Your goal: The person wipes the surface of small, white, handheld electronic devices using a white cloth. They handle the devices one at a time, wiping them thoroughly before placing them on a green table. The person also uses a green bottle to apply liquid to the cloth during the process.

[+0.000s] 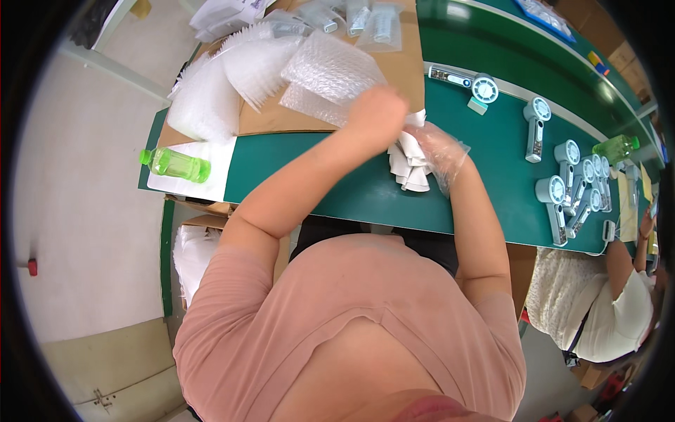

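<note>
My left hand (380,114) is closed like a fist and slightly blurred, at the near right corner of a bubble-wrap sheet (334,70). What it pinches, if anything, is hidden. Close beside it on the right, my right hand (430,144) has its fingers bent inward, with clear plastic film (453,165) around its back and wrist. I cannot tell if the film is worn or held. White folded papers (410,165) fan out under and beside the right fingers, on the green table (309,172). The right fingertips are partly covered.
White foam sleeves (204,102) and bagged devices (383,27) lie on cardboard (274,121). At the left stands a table corner with a green bottle (176,164) on its side. Several handheld fans (538,126) lie to the right. A co-worker (598,302) sits at the far right.
</note>
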The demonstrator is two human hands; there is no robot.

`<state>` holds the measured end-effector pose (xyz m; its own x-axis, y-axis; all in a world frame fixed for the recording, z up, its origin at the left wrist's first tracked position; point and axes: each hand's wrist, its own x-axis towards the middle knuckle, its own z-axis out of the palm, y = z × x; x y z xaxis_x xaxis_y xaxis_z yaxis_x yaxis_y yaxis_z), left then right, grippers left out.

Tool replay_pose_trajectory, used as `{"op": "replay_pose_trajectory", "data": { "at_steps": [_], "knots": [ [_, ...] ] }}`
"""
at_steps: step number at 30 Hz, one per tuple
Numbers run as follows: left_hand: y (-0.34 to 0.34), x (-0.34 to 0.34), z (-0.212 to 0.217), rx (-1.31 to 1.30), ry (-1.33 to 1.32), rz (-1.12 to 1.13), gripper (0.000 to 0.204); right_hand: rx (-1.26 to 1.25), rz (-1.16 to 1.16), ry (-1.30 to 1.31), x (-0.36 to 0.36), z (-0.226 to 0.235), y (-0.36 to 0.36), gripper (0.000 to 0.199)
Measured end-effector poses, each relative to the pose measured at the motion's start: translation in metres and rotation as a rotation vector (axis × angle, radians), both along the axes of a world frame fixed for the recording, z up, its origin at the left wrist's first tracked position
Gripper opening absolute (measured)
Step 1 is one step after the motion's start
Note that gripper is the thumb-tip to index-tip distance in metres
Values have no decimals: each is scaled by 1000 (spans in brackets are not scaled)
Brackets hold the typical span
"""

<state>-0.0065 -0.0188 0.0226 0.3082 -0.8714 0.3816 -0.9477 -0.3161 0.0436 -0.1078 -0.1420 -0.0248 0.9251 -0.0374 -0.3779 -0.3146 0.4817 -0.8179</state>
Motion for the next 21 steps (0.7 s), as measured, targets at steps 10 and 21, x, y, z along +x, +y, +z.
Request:
{"op": "replay_pose_trajectory", "data": {
  "at_steps": [10,21],
  "knots": [
    [29,29,-31,-670,573,178,26,399,-213,-281,0,-1,4,31],
    [3,62,-51,-635,1039,69,23,350,-132,-217,2,-2,9,29]
  ]
}}
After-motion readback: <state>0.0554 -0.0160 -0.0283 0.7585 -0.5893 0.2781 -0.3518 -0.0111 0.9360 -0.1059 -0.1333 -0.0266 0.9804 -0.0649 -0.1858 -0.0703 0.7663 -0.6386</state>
